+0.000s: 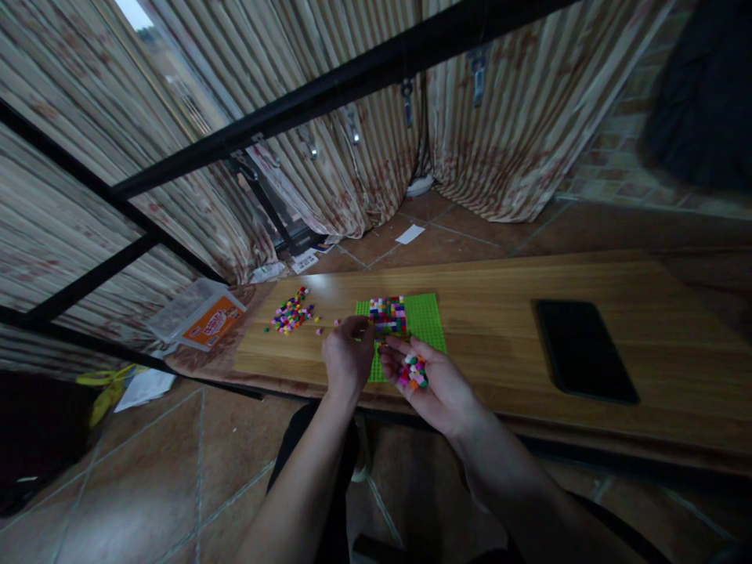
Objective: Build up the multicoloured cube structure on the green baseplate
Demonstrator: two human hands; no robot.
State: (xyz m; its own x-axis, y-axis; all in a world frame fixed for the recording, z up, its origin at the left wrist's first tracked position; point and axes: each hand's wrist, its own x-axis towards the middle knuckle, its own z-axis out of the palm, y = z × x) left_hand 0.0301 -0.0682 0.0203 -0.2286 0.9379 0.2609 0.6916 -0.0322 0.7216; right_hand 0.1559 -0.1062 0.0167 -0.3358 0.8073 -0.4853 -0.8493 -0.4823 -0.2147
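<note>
A bright green studded baseplate (424, 315) lies on the wooden board, with rows of small multicoloured toy bricks (388, 315) covering part of its upper left area. My left hand (348, 354) is at the baseplate's left edge, thumb and forefinger pinched together beside the rows. Whatever is between those fingertips is too small to make out. Palm up, my right hand (438, 388) is cupped over the plate's near edge and holds a small heap of loose toy bricks (414, 371) in pink, white, green, orange and red. Both hands hide the near part of the plate.
A pile of loose bricks (292, 312) lies left on the wooden board (487, 313), a few strays beside it. Further left stands a clear plastic box (203, 313) with an orange label. A black tablet (581, 350) lies right. A dark metal bar (329, 90) crosses behind, before curtains.
</note>
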